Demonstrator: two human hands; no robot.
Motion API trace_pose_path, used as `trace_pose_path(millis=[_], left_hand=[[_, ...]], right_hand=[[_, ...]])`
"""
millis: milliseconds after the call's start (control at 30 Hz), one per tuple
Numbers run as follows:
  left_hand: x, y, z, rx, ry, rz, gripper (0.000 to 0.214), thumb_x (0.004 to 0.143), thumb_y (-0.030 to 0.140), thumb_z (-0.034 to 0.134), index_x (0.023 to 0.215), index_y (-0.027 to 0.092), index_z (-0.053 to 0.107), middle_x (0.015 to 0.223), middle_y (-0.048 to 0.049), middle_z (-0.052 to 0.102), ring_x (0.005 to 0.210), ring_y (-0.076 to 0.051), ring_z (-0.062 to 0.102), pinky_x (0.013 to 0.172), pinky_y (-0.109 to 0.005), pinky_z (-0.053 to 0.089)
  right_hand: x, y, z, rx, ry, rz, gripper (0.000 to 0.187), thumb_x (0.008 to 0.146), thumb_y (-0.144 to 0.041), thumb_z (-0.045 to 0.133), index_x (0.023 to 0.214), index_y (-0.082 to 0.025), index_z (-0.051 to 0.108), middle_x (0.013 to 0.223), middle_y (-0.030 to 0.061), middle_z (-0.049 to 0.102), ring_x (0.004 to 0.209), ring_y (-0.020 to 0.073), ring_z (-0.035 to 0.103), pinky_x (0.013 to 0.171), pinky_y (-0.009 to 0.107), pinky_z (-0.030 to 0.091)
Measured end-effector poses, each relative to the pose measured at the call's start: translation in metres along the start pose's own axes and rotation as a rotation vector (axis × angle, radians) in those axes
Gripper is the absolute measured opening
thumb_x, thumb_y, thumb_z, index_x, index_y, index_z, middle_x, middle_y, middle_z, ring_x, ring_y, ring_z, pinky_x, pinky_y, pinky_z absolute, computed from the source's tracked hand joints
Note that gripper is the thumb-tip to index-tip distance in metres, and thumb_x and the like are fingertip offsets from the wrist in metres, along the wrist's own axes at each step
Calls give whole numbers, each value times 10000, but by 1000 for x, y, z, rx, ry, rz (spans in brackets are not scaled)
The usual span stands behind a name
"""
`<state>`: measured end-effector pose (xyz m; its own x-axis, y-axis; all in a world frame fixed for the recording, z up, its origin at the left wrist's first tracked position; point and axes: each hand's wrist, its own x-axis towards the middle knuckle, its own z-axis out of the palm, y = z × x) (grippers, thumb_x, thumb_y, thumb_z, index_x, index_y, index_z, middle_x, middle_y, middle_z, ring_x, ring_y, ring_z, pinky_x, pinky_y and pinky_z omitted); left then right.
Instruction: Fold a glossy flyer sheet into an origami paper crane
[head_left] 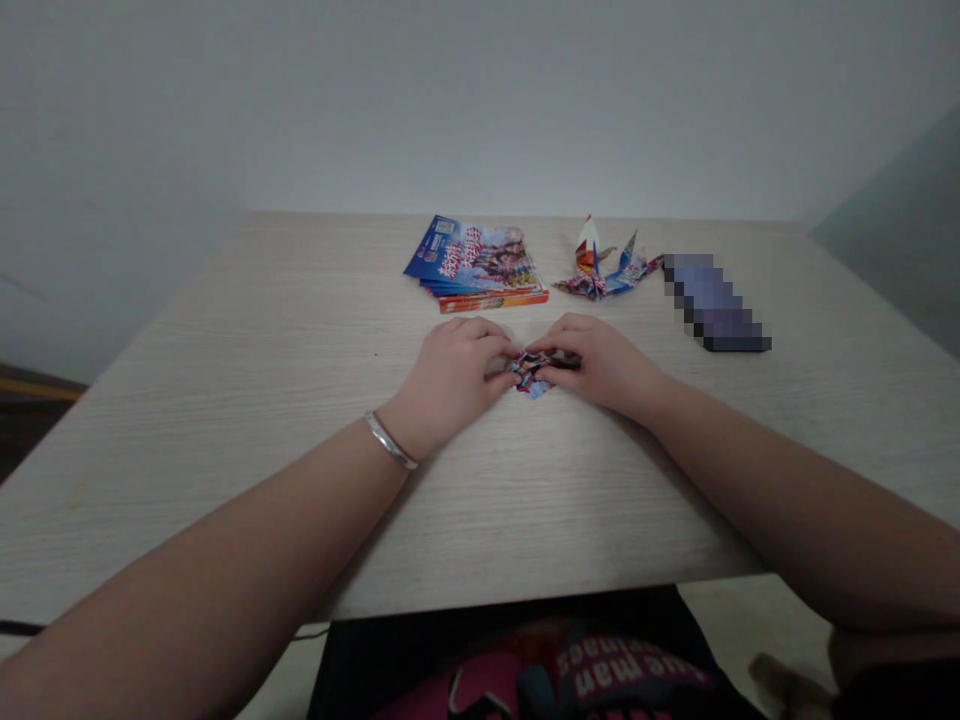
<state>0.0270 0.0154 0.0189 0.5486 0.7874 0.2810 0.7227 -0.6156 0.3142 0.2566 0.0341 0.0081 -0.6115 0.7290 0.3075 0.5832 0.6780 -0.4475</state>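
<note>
A small piece of folded printed paper (534, 384) lies on the table between my two hands, its pattern dark, red and pale blue. My left hand (469, 365), with a silver bracelet at the wrist, pinches its left side between thumb and fingers. From the other side my right hand (596, 362) grips the paper's right part, with a dark folded strip showing between thumb and forefinger. The fingers cover much of the paper, so its full shape is hidden. Just beyond my right hand stand folded paper cranes (600, 270) in the same kind of printed paper.
A fanned stack of blue and orange printed leaflets (480, 262) lies beyond my left hand. A pixelated, phone-like dark slab (716, 300) rests at the right. The pale wood table (247, 350) meets the wall (480, 110) at the back; its front edge is near my lap.
</note>
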Motion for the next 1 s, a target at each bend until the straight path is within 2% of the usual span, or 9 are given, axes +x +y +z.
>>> trace_pose_path(millis=[167, 267, 367, 500, 633, 800, 1000], left_hand=[[2, 4, -2, -28, 34, 12, 130, 873, 225, 689, 982, 175, 741, 1020, -82, 735, 1003, -248, 655, 942, -413, 493], [2, 5, -2, -49, 10, 17, 62, 855, 189, 695, 902, 166, 726, 944, -72, 734, 940, -240, 653, 896, -392, 489], [2, 5, -2, -69, -40, 18, 84, 865, 239, 721, 889, 158, 723, 919, -73, 736, 911, -236, 652, 858, -377, 483], [2, 5, -4, 35, -90, 28, 126, 919, 284, 665, 900, 181, 736, 878, -59, 743, 878, -231, 663, 841, -377, 472], [2, 8, -6, 185, -123, 48, 210, 959, 303, 585, 916, 178, 749, 896, -83, 750, 884, -258, 673, 830, -406, 465], [1, 14, -10, 288, -133, 121, 216, 967, 257, 549, 919, 164, 739, 948, -97, 751, 935, -283, 674, 880, -452, 460], [0, 10, -15, 366, -109, 83, 204, 965, 243, 540, 937, 172, 728, 949, -91, 742, 949, -298, 668, 871, -462, 464]], right_hand=[[0, -8, -3, -13, 10, 41, 148, 810, -231, 711, 950, -182, 706, 881, 46, 690, 756, 179, 578, 714, 310, 435], [1, -11, -3, -38, -4, 40, 76, 793, -212, 722, 849, -188, 678, 833, 36, 681, 759, 182, 569, 715, 304, 411], [1, -13, -2, -39, -30, 45, 53, 788, -179, 719, 810, -189, 672, 786, 21, 667, 735, 171, 563, 696, 289, 396], [1, -15, -3, -52, -70, 88, 37, 810, -204, 719, 830, -192, 691, 772, 12, 661, 695, 158, 559, 665, 276, 391], [-1, -14, -12, -138, -132, 83, 23, 816, -181, 689, 829, -191, 705, 780, 33, 676, 740, 183, 589, 686, 291, 405], [-4, -13, -24, -236, -215, 74, 79, 815, -162, 667, 861, -187, 727, 849, 63, 713, 802, 213, 631, 723, 315, 440], [-2, -21, -19, -386, -224, 101, 168, 945, -258, 601, 957, -192, 755, 954, 89, 750, 880, 244, 668, 714, 342, 427]])
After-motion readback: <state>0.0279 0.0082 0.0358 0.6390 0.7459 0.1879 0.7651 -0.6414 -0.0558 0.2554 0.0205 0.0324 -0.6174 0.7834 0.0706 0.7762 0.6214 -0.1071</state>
